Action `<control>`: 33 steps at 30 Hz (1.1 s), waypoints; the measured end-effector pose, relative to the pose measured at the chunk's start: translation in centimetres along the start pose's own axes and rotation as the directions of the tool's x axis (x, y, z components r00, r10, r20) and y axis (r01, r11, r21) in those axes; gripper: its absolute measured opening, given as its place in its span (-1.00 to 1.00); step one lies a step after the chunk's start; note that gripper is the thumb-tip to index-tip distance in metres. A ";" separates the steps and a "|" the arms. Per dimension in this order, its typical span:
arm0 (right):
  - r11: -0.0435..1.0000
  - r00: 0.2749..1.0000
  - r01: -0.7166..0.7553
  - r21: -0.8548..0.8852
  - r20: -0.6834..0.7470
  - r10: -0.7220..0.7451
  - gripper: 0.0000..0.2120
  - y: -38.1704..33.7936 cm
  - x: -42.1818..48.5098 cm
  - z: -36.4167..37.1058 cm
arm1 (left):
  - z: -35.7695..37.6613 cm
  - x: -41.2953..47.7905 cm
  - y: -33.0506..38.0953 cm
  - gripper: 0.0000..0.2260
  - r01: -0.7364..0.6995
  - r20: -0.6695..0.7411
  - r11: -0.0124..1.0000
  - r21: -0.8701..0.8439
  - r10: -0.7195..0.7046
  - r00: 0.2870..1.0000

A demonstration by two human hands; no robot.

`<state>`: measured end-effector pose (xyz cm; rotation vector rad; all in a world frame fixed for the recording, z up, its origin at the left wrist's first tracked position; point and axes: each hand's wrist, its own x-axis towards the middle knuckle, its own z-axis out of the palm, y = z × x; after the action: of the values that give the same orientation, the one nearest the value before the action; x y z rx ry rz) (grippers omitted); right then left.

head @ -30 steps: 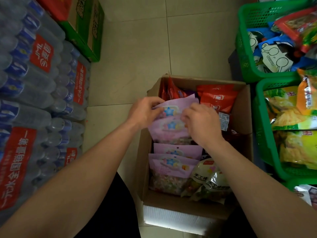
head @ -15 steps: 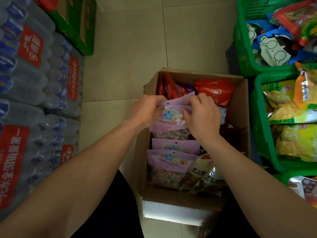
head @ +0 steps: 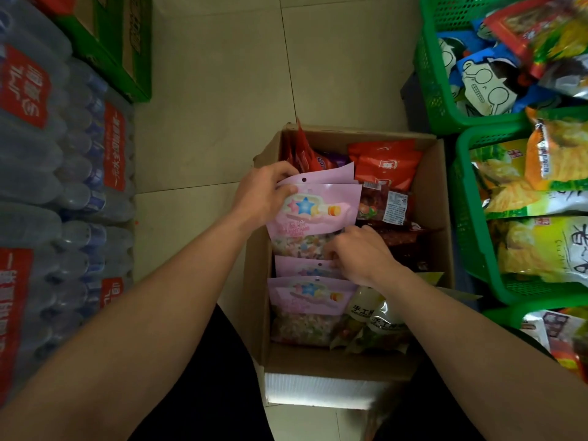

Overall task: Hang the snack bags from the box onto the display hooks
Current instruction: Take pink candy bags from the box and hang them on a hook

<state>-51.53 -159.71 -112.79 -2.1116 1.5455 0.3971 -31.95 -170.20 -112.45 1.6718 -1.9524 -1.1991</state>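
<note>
An open cardboard box (head: 428, 198) stands on the floor in front of me. My left hand (head: 262, 194) grips the left top edge of a stack of pink candy bags (head: 313, 214) with star prints, lifted at the box's middle. Lower down, my right hand (head: 358, 256) has its curled fingers on the top of another pink bag (head: 297, 267) that stands in the box. A third pink bag (head: 307, 300) lies nearer to me. Red snack bags (head: 386, 160) fill the far end. No display hooks are in view.
Shrink-wrapped packs of water bottles (head: 63, 186) are stacked along the left. A green carton (head: 121, 49) sits at the far left. Green plastic baskets (head: 467, 198) full of snack bags line the right side. Bare tiled floor (head: 270, 74) lies beyond the box.
My right hand has left the top of the lifted pink bags and dropped down to the pink bag behind them. My left hand still holds the lifted bags.
</note>
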 end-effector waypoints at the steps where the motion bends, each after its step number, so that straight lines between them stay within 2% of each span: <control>1: 0.999 0.998 0.028 0.041 -0.060 -0.026 -0.91 0.0 0.0 -0.4 | 0.0 0.0 0.0 -0.88 -0.007 0.003 1.000 -0.018 0.007 1.000; 3: 0.988 0.963 0.072 0.134 -0.266 -0.034 -0.92 0.0 0.1 -1.6 | 0.0 0.1 -0.1 -0.89 -0.014 0.011 1.000 -0.026 0.014 1.000; 5: 0.980 0.877 0.069 0.184 -0.479 0.028 -0.92 0.4 0.4 -2.9 | 0.0 0.2 -0.1 -0.88 -0.022 0.041 1.000 -0.018 0.022 0.999; 8: 0.975 0.789 0.024 0.222 -0.603 0.117 -0.92 0.9 1.2 -3.8 | 0.3 0.2 0.0 -0.89 -0.023 0.127 0.997 -0.072 0.032 0.991; 13: 0.974 0.761 -0.063 0.219 -0.621 0.188 -0.92 0.1 2.6 -3.2 | 0.2 -0.4 0.1 -0.91 -0.044 0.176 0.998 -0.034 0.050 0.983; 16: 0.966 0.744 -0.094 0.241 -0.628 0.229 -0.92 -0.2 2.9 -3.4 | 0.1 -1.1 0.8 -0.82 -0.061 0.148 0.996 0.060 0.052 0.988; 19: 0.962 0.736 -0.115 0.246 -0.630 0.249 -0.92 -0.5 2.9 -3.4 | 0.6 -1.7 1.2 -0.91 -0.069 0.145 0.983 0.169 0.044 0.988; 21: 0.962 0.737 -0.113 0.249 -0.629 0.249 -0.92 -0.7 2.8 -3.3 | 1.0 -1.9 1.1 -0.88 -0.048 0.101 0.973 0.224 0.026 0.995; 24: 0.966 0.752 -0.101 0.237 -0.618 0.230 -0.85 -0.7 2.1 -3.1 | 0.9 -1.7 1.2 -0.90 -0.017 0.064 0.976 0.215 0.003 0.998; 28: 0.967 0.788 -0.048 0.250 -0.586 0.191 -0.59 -1.1 -0.9 -2.5 | 0.3 -1.4 1.2 -0.89 -0.015 0.087 0.985 0.173 0.000 0.996; 33: 0.977 0.782 -0.059 0.205 -0.599 0.173 -0.75 -2.9 -3.8 -1.2 | -0.3 -1.9 1.1 -0.88 -0.028 0.091 0.987 0.160 0.014 0.996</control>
<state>-50.07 -156.63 -109.31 -2.1150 1.9798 -0.4386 -31.90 -168.58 -110.93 1.6961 -2.1685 -1.1546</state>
